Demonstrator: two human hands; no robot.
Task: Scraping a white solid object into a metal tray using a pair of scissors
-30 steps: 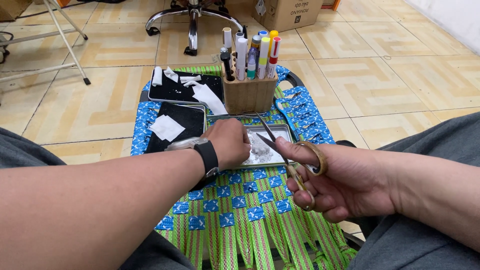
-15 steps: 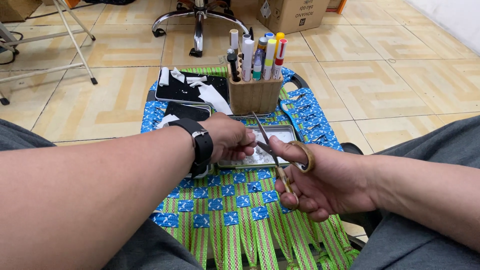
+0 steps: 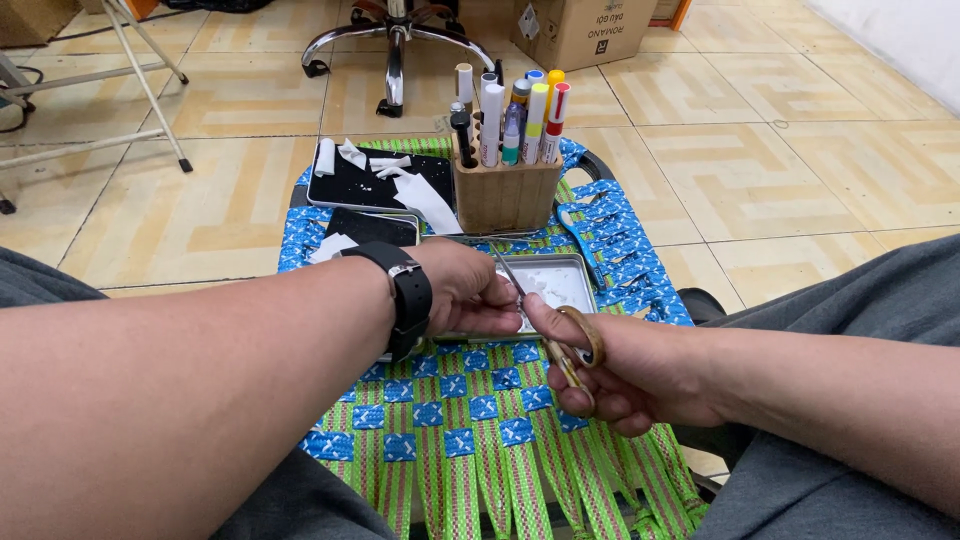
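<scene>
- Two hands meet over the woven green-and-blue stool (image 3: 470, 420), right at the near edge of the shallow metal tin (image 3: 570, 275).
- Your right hand (image 3: 620, 370) is closed around the scissors (image 3: 545, 325), thumb through one brown loop and fingers through the other, with the blades pointing up and away toward your left hand.
- Your left hand (image 3: 465, 290) is pinched shut, fingertips pressed together just at the scissor blades; whatever small piece they pinch is too hidden to make out.
- You wear a black watch (image 3: 408, 298) on your left wrist.
- White scraps lie inside the tin, just beyond your fingertips.
- Beyond the tin stands a wooden holder (image 3: 505, 190) packed with upright marker pens (image 3: 520, 120).
- Left of the holder you have two black trays: the far tray (image 3: 350, 190) carries loose white paper pieces (image 3: 425, 200), and the near tray (image 3: 375, 228) sits partly behind your left wrist with another white piece at its edge.
- Past the stool, on the tiled floor (image 3: 750, 160), you can see an office chair base (image 3: 395, 50) and a cardboard box (image 3: 580, 30).
</scene>
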